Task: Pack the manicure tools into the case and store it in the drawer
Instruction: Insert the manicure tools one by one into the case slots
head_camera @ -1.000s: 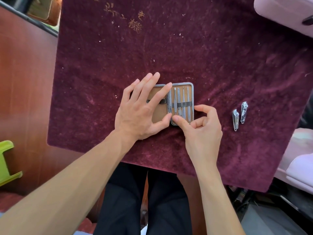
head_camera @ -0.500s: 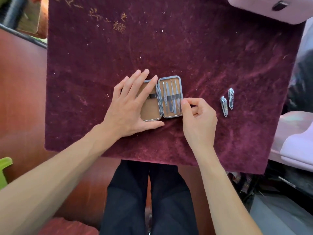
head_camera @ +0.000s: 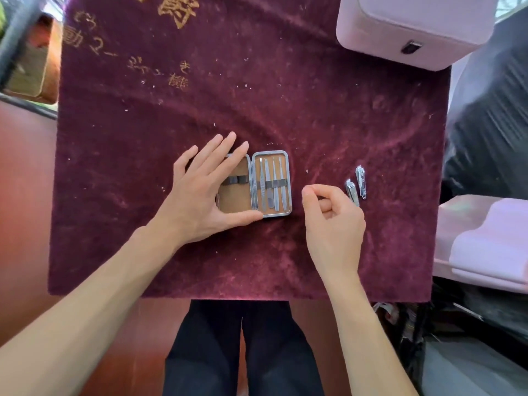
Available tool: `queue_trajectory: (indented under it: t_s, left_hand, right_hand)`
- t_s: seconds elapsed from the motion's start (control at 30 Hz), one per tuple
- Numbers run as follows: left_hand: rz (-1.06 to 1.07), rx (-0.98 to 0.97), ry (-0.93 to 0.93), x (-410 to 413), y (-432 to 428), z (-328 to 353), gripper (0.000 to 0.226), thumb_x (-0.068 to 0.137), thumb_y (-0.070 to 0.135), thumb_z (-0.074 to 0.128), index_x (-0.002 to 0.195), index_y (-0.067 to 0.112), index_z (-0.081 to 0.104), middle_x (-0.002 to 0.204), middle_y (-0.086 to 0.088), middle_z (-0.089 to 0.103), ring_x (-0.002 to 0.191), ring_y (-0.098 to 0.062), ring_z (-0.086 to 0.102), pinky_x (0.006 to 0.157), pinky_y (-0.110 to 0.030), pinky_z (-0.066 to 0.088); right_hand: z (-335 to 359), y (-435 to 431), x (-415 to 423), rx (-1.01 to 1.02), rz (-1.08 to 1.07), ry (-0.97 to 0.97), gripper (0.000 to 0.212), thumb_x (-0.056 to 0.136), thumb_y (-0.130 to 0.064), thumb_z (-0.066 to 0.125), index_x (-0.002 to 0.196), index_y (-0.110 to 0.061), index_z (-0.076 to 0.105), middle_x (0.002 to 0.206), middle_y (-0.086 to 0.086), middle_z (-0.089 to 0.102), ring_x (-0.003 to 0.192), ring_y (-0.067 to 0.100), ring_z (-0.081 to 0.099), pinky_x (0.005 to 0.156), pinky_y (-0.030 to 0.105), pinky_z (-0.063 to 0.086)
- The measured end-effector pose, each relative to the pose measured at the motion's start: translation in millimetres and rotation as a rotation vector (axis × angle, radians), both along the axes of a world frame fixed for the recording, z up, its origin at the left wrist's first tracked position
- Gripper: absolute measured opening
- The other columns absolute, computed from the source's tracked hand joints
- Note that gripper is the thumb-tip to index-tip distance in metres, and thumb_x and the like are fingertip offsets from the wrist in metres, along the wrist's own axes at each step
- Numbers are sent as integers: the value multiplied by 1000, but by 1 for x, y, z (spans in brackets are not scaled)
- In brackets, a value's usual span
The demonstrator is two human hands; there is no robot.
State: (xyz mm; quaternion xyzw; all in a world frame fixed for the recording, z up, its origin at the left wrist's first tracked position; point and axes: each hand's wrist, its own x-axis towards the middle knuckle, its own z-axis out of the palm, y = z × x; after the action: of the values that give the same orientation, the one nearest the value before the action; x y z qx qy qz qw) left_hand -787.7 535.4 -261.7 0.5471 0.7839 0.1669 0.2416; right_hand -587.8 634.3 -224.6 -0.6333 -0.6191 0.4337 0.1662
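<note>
A small tan manicure case [head_camera: 283,158] with a metal rim lies open on the dark red velvet cloth [head_camera: 285,95]. Its right half holds several slim metal tools [head_camera: 271,184] under a black elastic band. My left hand [head_camera: 197,190] lies flat on the left half, fingers straight, thumb along the case's near edge. My right hand [head_camera: 331,218] hovers just right of the case, fingers loosely curled, holding nothing. Two metal nail clippers [head_camera: 356,185] lie on the cloth right of that hand.
A pale pink box [head_camera: 414,27] sits at the far right corner of the cloth. More pale pink pieces [head_camera: 485,241] lie off the cloth at the right. A reddish wooden surface [head_camera: 25,195] borders the left side. My dark trousers show below the near edge.
My right hand has let go of the case's right edge and drawn back to the right, toward the clippers. My left hand stays on the case's left half.
</note>
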Motion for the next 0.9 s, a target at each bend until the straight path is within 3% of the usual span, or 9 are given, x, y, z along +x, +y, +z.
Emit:
queue_trajectory:
  t_s: [0.1,0.2,0.43,0.6,0.8,0.9]
  left_hand:
    - [142,77,-168,1,2,2,90,84,75,51,161,36,25,171,11,20,158,-1,11,129,-34,3]
    - [195,113,-168,6,4,3,82,87,68,51,158,31,34,168,10,28,157,-2,18,129,-36,8]
    - [212,147,-157,7,4,-1,77,88,66,51,154,29,42,165,10,34,156,-4,24,127,-34,11]
    - [210,146,-144,7,4,1,75,88,65,52,152,28,45,164,10,36,155,-6,26,127,-37,13]
    - [221,144,-140,8,4,0,73,89,65,50,152,28,46,163,11,38,155,-5,27,126,-33,13]
    - [234,141,-160,8,5,0,72,89,64,50,152,28,45,163,12,38,154,-2,27,125,-27,11]
  right_hand:
    - [8,11,18,110,-56,-9,8,97,-28,73,92,-33,76,74,-9,69,64,1,59,65,6,46]
    - [9,26,36,180,-76,-76,8,97,-24,74,97,-32,75,87,-4,72,71,3,61,71,5,46]
    - [-2,49,55,166,-129,-164,12,95,-14,70,99,-24,75,92,-8,75,79,1,68,80,23,54]
    - [-6,50,53,116,-48,-196,15,92,-24,80,103,-30,71,99,-7,75,88,9,71,79,20,51]
    - [-7,45,53,115,-1,-282,20,94,-16,80,111,-25,74,94,-8,74,84,7,70,73,8,45]
    - [-6,43,52,132,23,-319,19,95,-17,78,114,-20,77,94,-4,75,82,10,70,79,18,53]
